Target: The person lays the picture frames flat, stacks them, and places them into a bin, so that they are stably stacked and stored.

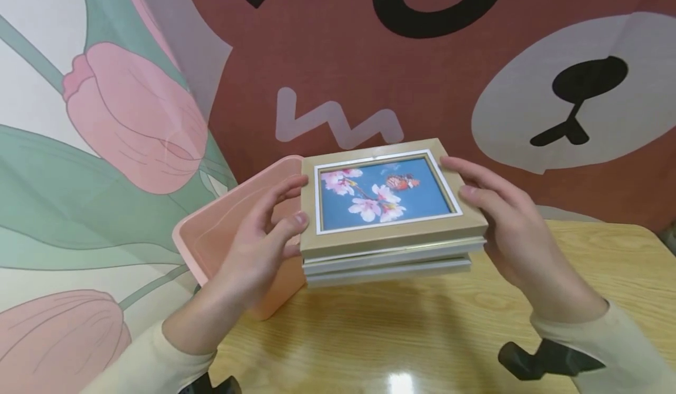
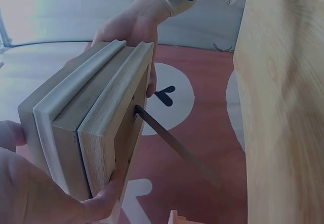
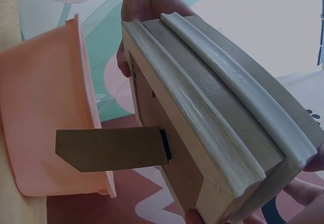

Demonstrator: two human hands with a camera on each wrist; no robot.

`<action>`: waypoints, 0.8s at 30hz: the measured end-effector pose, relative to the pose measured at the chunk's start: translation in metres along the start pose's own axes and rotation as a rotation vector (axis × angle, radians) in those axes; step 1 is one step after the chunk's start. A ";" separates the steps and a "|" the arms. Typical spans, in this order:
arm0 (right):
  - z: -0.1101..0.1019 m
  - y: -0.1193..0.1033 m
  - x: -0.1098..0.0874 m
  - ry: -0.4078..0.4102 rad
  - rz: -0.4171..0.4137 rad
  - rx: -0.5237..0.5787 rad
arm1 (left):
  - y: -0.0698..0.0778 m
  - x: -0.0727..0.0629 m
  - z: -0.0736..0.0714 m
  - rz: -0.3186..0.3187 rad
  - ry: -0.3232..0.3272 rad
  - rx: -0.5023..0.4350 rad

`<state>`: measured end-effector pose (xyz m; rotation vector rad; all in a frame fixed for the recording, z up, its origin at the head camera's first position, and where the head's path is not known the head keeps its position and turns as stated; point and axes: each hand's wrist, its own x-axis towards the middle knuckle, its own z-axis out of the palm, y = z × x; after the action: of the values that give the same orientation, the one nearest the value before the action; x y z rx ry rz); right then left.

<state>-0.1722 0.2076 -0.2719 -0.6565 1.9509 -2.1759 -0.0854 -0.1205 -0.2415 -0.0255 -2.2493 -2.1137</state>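
A stack of several picture frames is held level in the air between both hands. The topmost picture frame [image 1: 391,238] has a tan border and shows pink blossoms on blue. My left hand [image 1: 253,244] grips the stack's left end, thumb near the top and fingers along the side. At the opposite end my right hand [image 1: 520,235] grips it too. From the back of the bottom picture frame [image 3: 185,125] a flat support leg [image 3: 111,149] sticks out. In the left wrist view the same leg [image 2: 174,145] hangs from the frame's underside.
Behind my left hand a peach plastic bin [image 1: 285,291] stands tilted-looking on the wood-grain table [image 1: 369,329]. A cloth printed with a bear face [image 1: 343,59] and tulips [image 1: 137,118] hangs behind and at the left.
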 end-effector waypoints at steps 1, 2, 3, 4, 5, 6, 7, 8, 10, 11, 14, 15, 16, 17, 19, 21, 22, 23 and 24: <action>0.001 -0.002 0.001 -0.001 0.003 -0.001 | 0.002 0.000 -0.001 0.003 0.000 -0.005; 0.001 -0.003 0.003 -0.003 0.006 -0.001 | 0.003 0.000 -0.001 0.003 0.001 -0.009; 0.002 -0.005 0.005 -0.004 0.008 -0.002 | 0.005 0.000 -0.002 0.003 0.002 -0.007; 0.002 -0.007 0.006 -0.005 0.013 -0.001 | 0.006 0.001 -0.003 0.002 0.004 -0.004; 0.003 -0.008 0.008 -0.006 0.016 -0.002 | 0.008 0.001 -0.004 0.002 0.006 0.001; 0.004 -0.010 0.010 -0.007 0.019 -0.003 | 0.009 0.001 -0.004 0.002 0.009 0.001; 0.004 -0.012 0.013 -0.010 0.022 -0.004 | 0.010 0.002 -0.005 0.003 0.013 0.002; 0.005 -0.013 0.015 -0.013 0.027 -0.003 | 0.011 0.002 -0.006 0.003 0.019 0.006; 0.006 -0.014 0.018 -0.018 0.032 0.001 | 0.012 0.001 -0.006 0.011 0.030 0.008; 0.008 -0.016 0.021 -0.019 0.036 0.005 | 0.013 0.002 -0.006 0.015 0.033 0.007; 0.012 -0.019 0.027 -0.023 0.048 0.025 | 0.016 0.002 -0.009 0.027 0.038 0.000; 0.013 -0.020 0.029 -0.023 0.050 0.029 | 0.017 0.002 -0.010 0.030 0.037 -0.008; 0.015 -0.021 0.031 -0.024 0.051 0.033 | 0.018 0.002 -0.011 0.032 0.038 -0.013; 0.016 -0.022 0.033 -0.024 0.053 0.038 | 0.019 0.003 -0.011 0.034 0.039 -0.021; 0.019 -0.024 0.037 -0.024 0.056 0.041 | 0.021 0.003 -0.013 0.031 0.043 -0.033; 0.022 -0.026 0.040 -0.026 0.062 0.042 | 0.024 0.002 -0.015 0.028 0.049 -0.041; 0.023 -0.027 0.041 -0.026 0.065 0.043 | 0.025 0.002 -0.016 0.026 0.053 -0.042; 0.024 -0.028 0.043 -0.026 0.068 0.043 | 0.026 0.002 -0.016 0.026 0.056 -0.044; 0.026 -0.029 0.044 -0.027 0.070 0.043 | 0.027 0.002 -0.018 0.025 0.058 -0.046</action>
<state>-0.1958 0.1714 -0.2322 -0.5987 1.8791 -2.1494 -0.0856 -0.1366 -0.2138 0.0049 -2.1568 -2.1247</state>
